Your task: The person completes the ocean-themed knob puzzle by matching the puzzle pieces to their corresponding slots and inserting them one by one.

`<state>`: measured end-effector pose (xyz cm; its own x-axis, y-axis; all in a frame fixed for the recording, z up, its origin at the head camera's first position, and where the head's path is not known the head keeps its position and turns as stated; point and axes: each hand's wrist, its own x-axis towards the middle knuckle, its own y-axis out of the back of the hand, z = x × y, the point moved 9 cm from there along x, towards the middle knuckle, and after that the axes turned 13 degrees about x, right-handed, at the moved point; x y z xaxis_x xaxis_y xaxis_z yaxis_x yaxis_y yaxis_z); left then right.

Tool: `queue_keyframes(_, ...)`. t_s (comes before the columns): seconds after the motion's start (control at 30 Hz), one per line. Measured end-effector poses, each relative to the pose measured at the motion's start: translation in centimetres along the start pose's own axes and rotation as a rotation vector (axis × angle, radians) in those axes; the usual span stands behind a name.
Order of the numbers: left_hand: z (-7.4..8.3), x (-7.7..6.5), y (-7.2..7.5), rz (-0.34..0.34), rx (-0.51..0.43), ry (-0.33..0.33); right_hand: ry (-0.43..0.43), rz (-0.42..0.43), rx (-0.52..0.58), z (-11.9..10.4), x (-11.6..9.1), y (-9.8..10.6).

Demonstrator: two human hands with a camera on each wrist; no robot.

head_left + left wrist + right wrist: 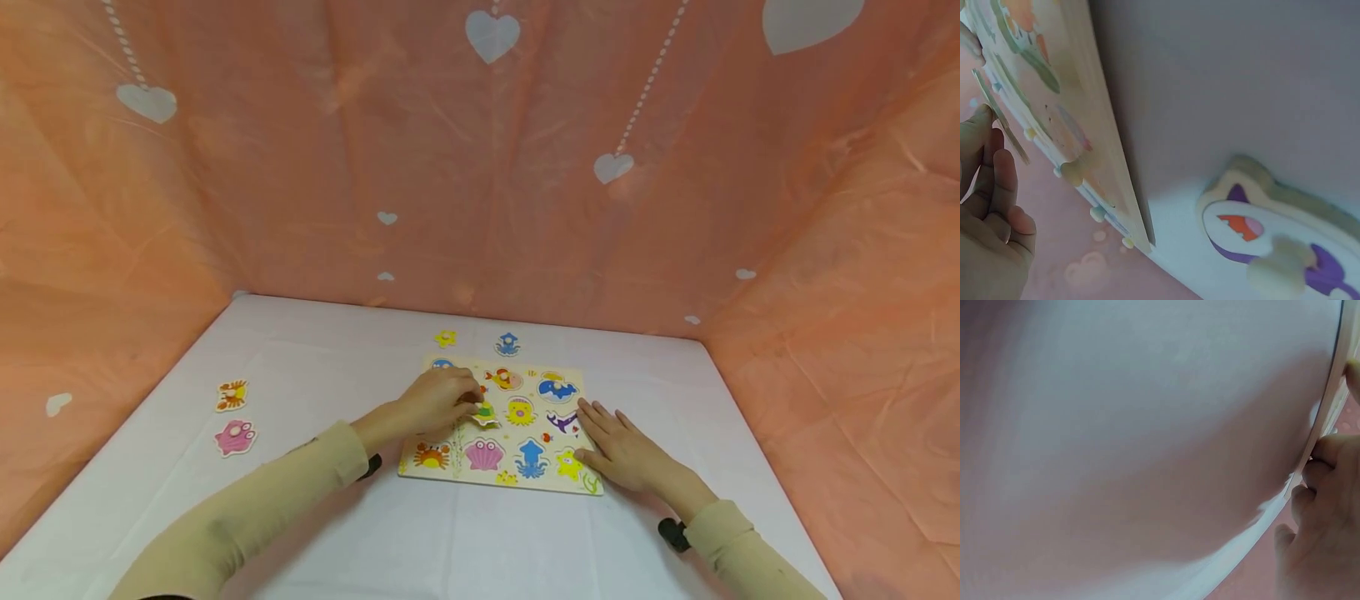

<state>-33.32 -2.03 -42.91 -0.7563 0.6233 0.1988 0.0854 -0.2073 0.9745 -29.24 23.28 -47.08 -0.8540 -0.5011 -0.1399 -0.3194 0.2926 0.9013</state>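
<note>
A wooden peg puzzle board (465, 477) with sea-animal pictures lies on the white table. Over its middle, my left hand (438, 400) pinches a green and yellow puzzle piece (486, 414). The left wrist view shows this thin puzzle piece (1004, 122) edge-on, tilted above the board, between thumb and fingers. My right hand (626, 450) rests at the board's right edge with fingers spread, fingertips by the purple whale picture (562, 422) and the yellow starfish picture (570, 464). In the right wrist view, the right hand's fingers (1329, 487) lie along the board's edge.
Left of the board lie a crab piece (232, 395) and a pink shell piece (236, 437). Behind it are a yellow starfish piece (446, 338) and a blue squid piece (507, 344). A purple and white knobbed piece (1272, 250) lies near the left wrist. Orange cloth (480, 208) encloses the table.
</note>
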Motion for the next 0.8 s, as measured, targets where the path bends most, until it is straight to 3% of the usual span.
queue_keyframes(0.43,0.2,0.5,-1.3,-0.084,-0.048,0.01,0.0,0.0,-0.012,0.1,0.1,0.0)
queue_keyframes(0.8,0.3,0.7,-1.8,-0.098,-0.049,0.014,0.003,0.001,-0.007,0.1,0.1,-0.1)
